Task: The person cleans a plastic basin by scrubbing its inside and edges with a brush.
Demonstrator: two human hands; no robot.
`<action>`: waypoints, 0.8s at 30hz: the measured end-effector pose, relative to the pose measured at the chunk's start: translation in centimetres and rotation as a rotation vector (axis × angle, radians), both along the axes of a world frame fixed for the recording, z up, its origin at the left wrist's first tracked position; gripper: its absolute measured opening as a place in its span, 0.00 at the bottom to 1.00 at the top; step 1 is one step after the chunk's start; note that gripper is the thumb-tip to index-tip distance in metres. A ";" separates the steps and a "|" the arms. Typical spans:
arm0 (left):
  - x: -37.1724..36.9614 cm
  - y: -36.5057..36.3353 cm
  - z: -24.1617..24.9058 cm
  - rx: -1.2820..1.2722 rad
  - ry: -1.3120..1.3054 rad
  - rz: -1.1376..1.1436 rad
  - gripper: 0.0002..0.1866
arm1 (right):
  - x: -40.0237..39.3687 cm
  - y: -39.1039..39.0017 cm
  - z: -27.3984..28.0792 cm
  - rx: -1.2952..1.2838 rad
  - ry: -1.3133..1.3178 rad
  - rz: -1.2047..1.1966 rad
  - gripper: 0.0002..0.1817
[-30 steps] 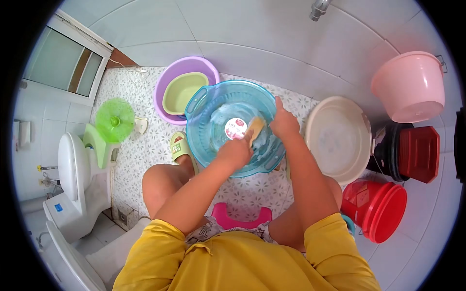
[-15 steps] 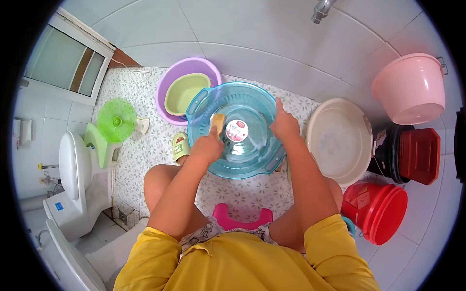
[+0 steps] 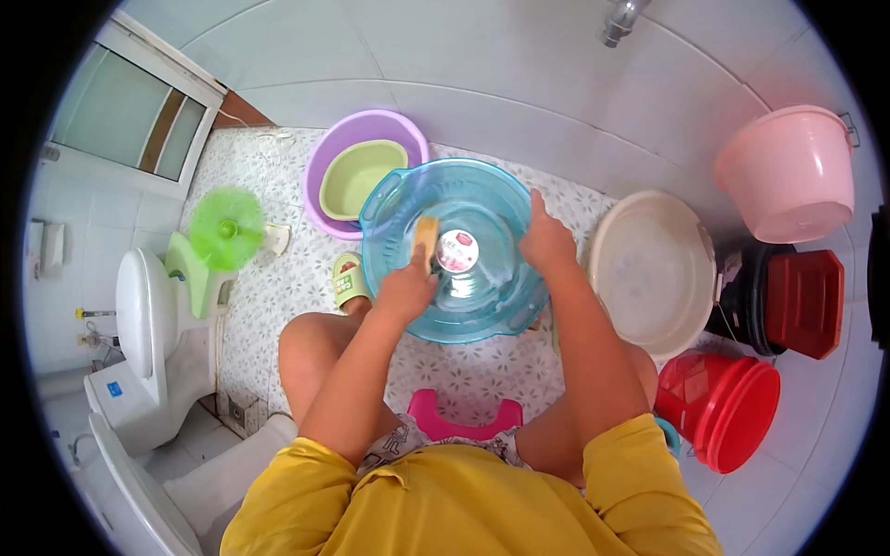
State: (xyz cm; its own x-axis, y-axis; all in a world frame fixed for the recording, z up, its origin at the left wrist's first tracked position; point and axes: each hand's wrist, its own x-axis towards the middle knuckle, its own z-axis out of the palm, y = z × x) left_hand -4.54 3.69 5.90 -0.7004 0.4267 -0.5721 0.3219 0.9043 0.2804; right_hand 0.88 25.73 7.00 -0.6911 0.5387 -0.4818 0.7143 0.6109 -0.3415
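A translucent blue basin [image 3: 496, 310] with a round label on its bottom is tilted in front of me, between my knees. My left hand [image 3: 408, 289] is closed on a yellowish scrubbing brush [image 3: 425, 237], which lies against the inside of the basin, left of the label [image 3: 457, 251]. The brush's underside is hidden. On the basin's right side, my right hand [image 3: 549, 241] grips the rim, its thumb or a finger pointing up along the edge; the rest of the fingers are partly hidden.
A purple basin [image 3: 319, 185] with a green one [image 3: 362, 181] inside stands behind left. At right are a cream basin [image 3: 654, 278], a red bucket [image 3: 742, 417], a dark red bucket [image 3: 805, 301] and a pink bucket [image 3: 788, 171]. A pink stool [image 3: 464, 428] is below me; a toilet [image 3: 144, 315] stands left.
My left hand and the brush have shifted slightly right and toward me within the basin, and the brush has turned a little. My right hand keeps its hold on the rim.
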 end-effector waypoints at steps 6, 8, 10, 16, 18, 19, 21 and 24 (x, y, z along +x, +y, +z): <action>1.0 2.7 -0.9 0.034 -0.019 -0.038 0.36 | -0.2 0.2 -0.3 0.001 -0.022 0.015 0.43; 2.1 2.6 -0.3 0.007 -0.031 -0.040 0.36 | -0.1 0.1 -0.1 0.000 -0.025 0.018 0.43; 2.7 2.0 1.1 -0.024 -0.034 -0.060 0.36 | -0.1 0.1 0.0 -0.005 -0.032 0.018 0.43; 1.8 -0.9 0.8 -0.097 -0.039 -0.004 0.35 | 0.0 -0.2 0.2 0.025 -0.041 0.030 0.43; 1.6 -0.8 0.7 -0.117 -0.009 0.019 0.35 | 0.0 -0.1 0.3 0.017 -0.049 0.040 0.44; 1.6 -0.7 0.7 -0.115 -0.012 0.017 0.35 | 0.0 0.0 0.3 0.019 -0.052 0.038 0.44; 2.1 -0.2 0.9 -0.046 -0.023 -0.005 0.35 | 0.0 0.0 0.4 0.038 -0.042 0.073 0.45; 3.5 1.5 1.7 -0.052 -0.102 -0.088 0.35 | -0.1 0.2 0.4 0.015 -0.067 0.079 0.46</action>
State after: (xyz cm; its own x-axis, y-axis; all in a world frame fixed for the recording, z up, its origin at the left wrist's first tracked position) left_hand -1.07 5.18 7.60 -0.5989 0.4514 -0.6615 0.3725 0.8882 0.2689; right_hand 0.74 25.94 7.44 -0.6986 0.4912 -0.5202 0.6842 0.6713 -0.2850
